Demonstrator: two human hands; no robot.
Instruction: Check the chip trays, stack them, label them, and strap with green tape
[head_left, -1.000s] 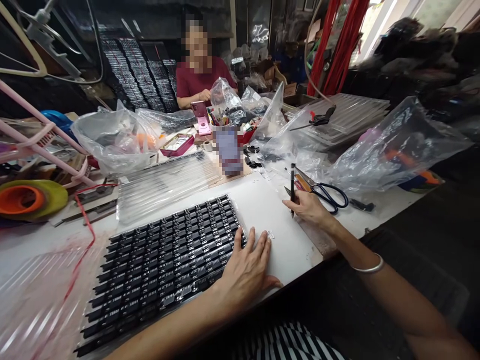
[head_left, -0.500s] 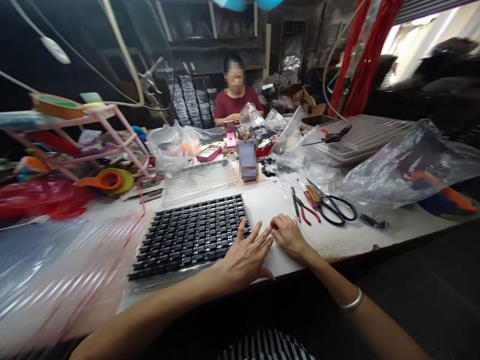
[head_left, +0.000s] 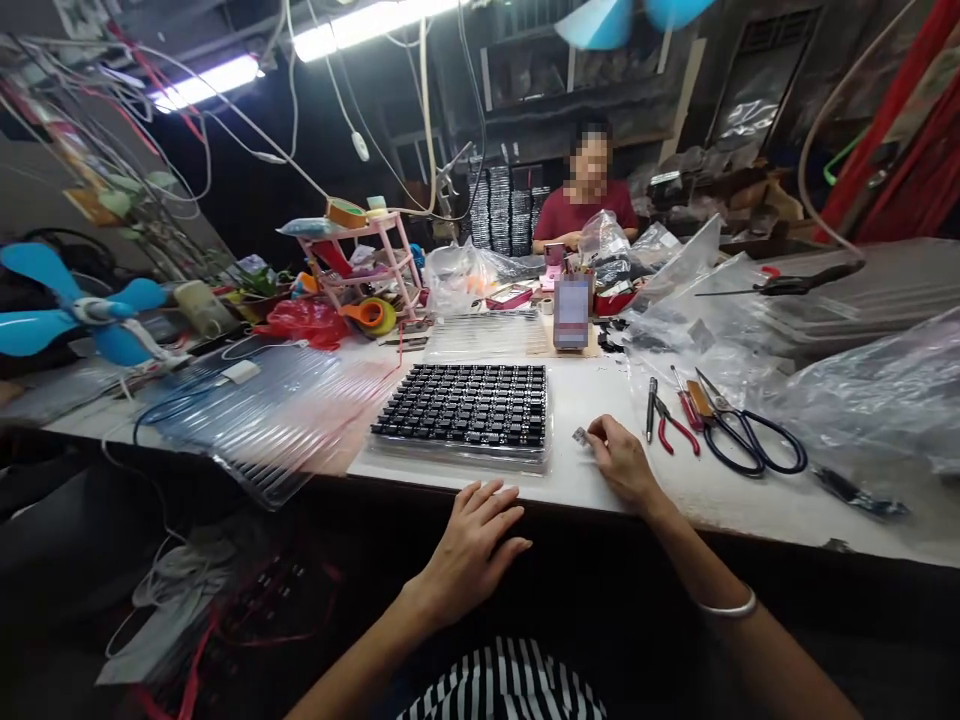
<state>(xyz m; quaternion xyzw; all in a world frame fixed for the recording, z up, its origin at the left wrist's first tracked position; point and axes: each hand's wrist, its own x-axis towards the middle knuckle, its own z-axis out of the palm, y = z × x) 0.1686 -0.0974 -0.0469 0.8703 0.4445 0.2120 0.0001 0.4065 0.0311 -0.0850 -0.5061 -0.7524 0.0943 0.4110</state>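
Note:
Between the fingertips of my right hand is a small grey piece, held just above the white tabletop; its kind is too small to make out. My left hand hangs in front of the table edge, fingers spread and holding nothing. Beyond it lies a clear plastic tray filled with rows of small black electronic parts. To the right of my right hand are a black pen-like tool, red-handled cutters and large scissors.
A phone stands upright behind the tray. Clear ribbed plastic trays and a blue fan are at the left. Plastic bags spread over the right side. Across the table sits a person in a dark red shirt.
My hands have moved apart. The left has drawn back off the tabletop toward me; the right now shows the small grey piece at its fingertips. The view has swung left.

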